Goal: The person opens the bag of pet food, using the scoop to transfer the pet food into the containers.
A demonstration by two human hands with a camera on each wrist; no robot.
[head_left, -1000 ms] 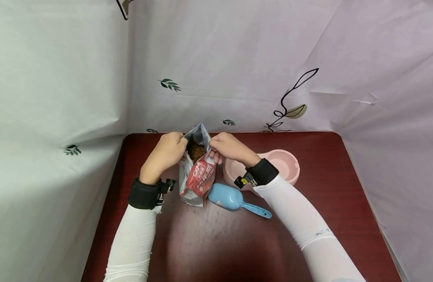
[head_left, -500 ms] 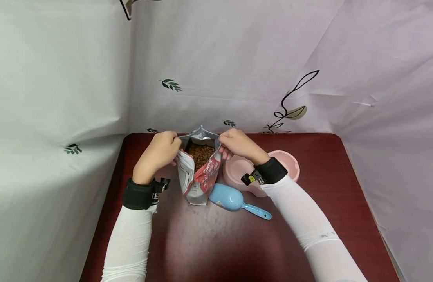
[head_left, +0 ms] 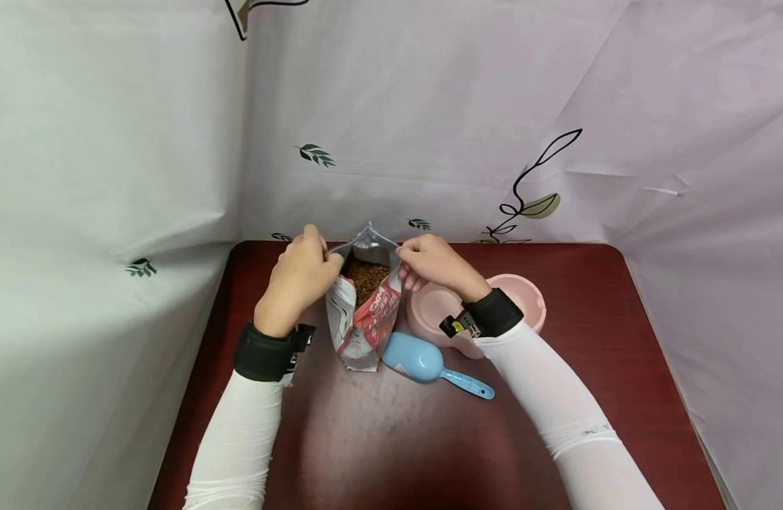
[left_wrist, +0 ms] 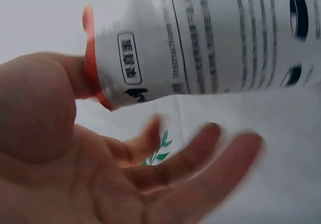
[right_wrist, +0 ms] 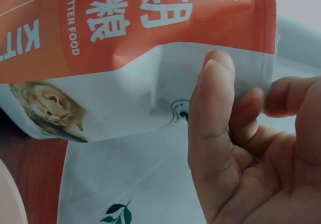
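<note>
A red and white kitten food bag [head_left: 380, 312] stands upright on the table with its top spread apart. Brown kibble [head_left: 368, 279] shows inside. My right hand [head_left: 437, 265] pinches the right rim of the bag; the right wrist view shows thumb and fingers at the bag's edge [right_wrist: 246, 68]. My left hand [head_left: 302, 275] is at the left rim. Its thumb reaches behind the bag's edge in the left wrist view, while the other fingers [left_wrist: 185, 171] are spread loosely off the bag, slightly blurred.
A light blue scoop [head_left: 417, 358] lies face down, right of the bag, its handle toward the front right. Behind my right wrist is a pink double bowl [head_left: 536, 306], partly hidden. White patterned cloth [head_left: 379, 177] hangs around the dark red table [head_left: 589, 340].
The bag's mouth was pulled wide apart, then narrowed slightly. My left hand has moved right and its fingers have loosened from the rim. The right hand still pinches its side.
</note>
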